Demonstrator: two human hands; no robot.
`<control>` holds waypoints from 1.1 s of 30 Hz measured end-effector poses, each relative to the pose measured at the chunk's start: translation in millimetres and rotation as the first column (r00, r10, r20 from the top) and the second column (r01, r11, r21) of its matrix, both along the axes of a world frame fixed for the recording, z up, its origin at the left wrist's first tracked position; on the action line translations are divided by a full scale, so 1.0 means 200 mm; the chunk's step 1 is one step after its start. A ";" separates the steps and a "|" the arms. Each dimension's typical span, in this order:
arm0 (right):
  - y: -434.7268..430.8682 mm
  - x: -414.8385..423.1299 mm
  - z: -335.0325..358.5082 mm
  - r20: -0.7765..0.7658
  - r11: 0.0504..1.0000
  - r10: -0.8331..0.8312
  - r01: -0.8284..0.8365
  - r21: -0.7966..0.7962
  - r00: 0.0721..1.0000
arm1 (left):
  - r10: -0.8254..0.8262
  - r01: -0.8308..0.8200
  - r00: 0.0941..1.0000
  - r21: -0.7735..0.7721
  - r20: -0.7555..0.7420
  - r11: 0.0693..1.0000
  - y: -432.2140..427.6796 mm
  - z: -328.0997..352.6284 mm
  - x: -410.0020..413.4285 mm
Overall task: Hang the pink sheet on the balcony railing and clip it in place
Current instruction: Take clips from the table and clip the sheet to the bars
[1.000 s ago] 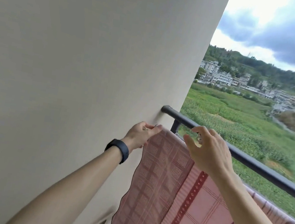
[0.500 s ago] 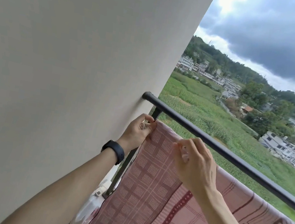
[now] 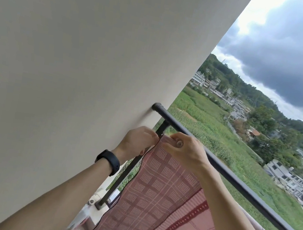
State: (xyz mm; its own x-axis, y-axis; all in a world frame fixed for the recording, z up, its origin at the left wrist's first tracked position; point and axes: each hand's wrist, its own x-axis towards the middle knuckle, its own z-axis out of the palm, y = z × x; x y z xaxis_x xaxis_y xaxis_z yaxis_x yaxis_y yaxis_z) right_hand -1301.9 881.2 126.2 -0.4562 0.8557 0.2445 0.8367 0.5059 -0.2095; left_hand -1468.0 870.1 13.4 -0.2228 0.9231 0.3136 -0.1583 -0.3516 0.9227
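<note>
The pink checked sheet (image 3: 159,192) hangs from a line just below the dark balcony railing (image 3: 235,181) and falls toward the lower right. My left hand (image 3: 138,139), a black band on its wrist, pinches the sheet's top left corner beside the railing's upright post (image 3: 161,129). My right hand (image 3: 186,151) is closed on the sheet's top edge right next to it. A small pale clip (image 3: 179,144) shows between its fingers at that edge. Both hands almost touch.
A plain beige wall (image 3: 72,81) fills the left and meets the railing's end. Small items lie on the ledge at the post's foot (image 3: 91,203). Beyond the railing are green fields, houses and a dark cloudy sky.
My right hand has slid left along the sheet's top edge until it sits beside my left hand at the corner. The view has tilted and shifted right.
</note>
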 end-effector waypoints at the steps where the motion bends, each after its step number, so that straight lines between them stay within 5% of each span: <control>1: 0.01 -0.01 -0.01 -0.021 1.000 -0.005 0.005 0.009 1.000 | -0.024 0.024 0.999 -0.028 0.021 0.999 -0.01 -0.02 -0.01; 5: 0.05 -0.03 -0.03 -0.110 1.000 0.007 -0.010 -0.023 0.994 | -0.161 0.159 0.987 -0.122 -0.009 0.980 -0.02 -0.10 -0.03; 9: 0.07 -0.04 -0.02 -0.114 0.998 0.044 -0.049 -0.044 0.992 | -0.050 0.042 0.993 -0.079 -0.108 0.996 0.06 -0.15 -0.01; 18: 0.17 -0.16 -0.01 0.115 0.999 0.027 -0.029 0.022 0.993 | -0.183 0.170 0.978 -0.125 -0.102 0.977 0.09 -0.11 -0.03; 23: 0.13 -0.13 -0.04 0.058 0.998 0.051 -0.053 0.040 0.997 | -0.283 0.277 0.959 -0.162 -0.017 0.947 0.05 -0.15 -0.03; 30: 0.11 -0.12 -0.04 0.037 0.988 0.080 -0.084 0.130 0.996 | -0.241 0.228 0.968 -0.142 -0.077 0.963 0.04 -0.11 -0.02; 33: 0.11 -0.15 -0.03 -0.088 0.986 0.057 -0.042 0.161 0.994 | -0.166 0.158 0.983 -0.105 -0.078 0.982 0.04 -0.13 0.00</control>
